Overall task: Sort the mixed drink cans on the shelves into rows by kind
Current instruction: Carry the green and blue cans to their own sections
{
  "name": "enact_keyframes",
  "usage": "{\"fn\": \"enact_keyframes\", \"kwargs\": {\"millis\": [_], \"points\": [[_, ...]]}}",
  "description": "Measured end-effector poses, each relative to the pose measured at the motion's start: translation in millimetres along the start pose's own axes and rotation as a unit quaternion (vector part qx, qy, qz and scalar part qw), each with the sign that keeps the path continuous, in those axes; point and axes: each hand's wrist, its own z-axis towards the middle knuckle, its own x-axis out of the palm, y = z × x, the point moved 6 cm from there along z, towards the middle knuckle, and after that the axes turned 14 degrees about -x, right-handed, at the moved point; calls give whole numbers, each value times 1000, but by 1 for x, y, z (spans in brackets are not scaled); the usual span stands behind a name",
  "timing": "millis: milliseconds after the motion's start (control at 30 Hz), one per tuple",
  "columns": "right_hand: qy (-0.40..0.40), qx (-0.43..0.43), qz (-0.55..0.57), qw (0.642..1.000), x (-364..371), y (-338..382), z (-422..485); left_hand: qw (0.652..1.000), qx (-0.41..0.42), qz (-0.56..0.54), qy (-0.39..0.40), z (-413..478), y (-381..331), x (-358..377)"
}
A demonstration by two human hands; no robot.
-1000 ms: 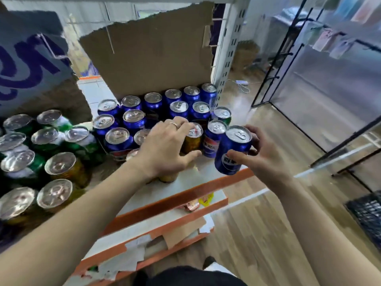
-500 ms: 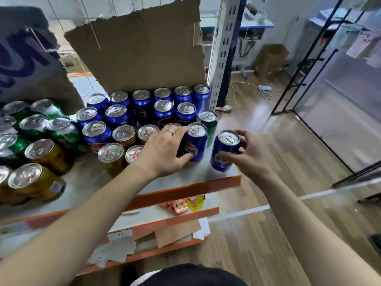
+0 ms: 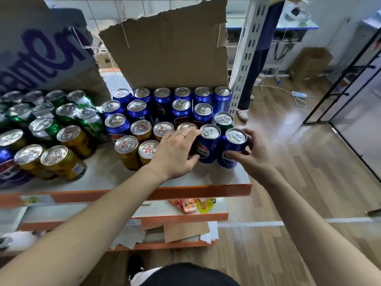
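Lowered since the earlier frame, the blue can no longer hangs tilted in the air; it stands upright on the shelf at the near right corner, just right of a second blue can. Right hand grips the blue can, thumb on its near side and fingers curled round its far right side. Left hand has shifted right. Its fingers lie nearly straight over the top of a gold can, fingertips at the rim of the second blue can, thumb near that can's base. Whether it clasps the gold can cannot be told. Four more gold cans stand just left of the left hand. Blue rows fill the far side in front of a cardboard sheet. Green cans occupy the far left, with left gold cans near them at the shelf's near left
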Motion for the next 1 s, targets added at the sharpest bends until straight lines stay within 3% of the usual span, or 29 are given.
{"fn": "enact_keyframes", "kwargs": {"millis": [200,433,600,767,1000], "points": [[17,-22,-19,999,5,1,-2,1000,1,15,3,-3,3,1],[53,-50,-129,989,-7,40,-3,1000,-20,-10,-17,-7,11,-17],[28,-146,-239,960,6,101,-1,997,-41,-25,-53,-18,31,-43],[91,-233,-267,931,84,157,-6,994,-62,-17,-90,-43,79,-79],[169,-270,-273,908,232,200,-14,985,-132,-16,-109,-119,203,-129]]}}
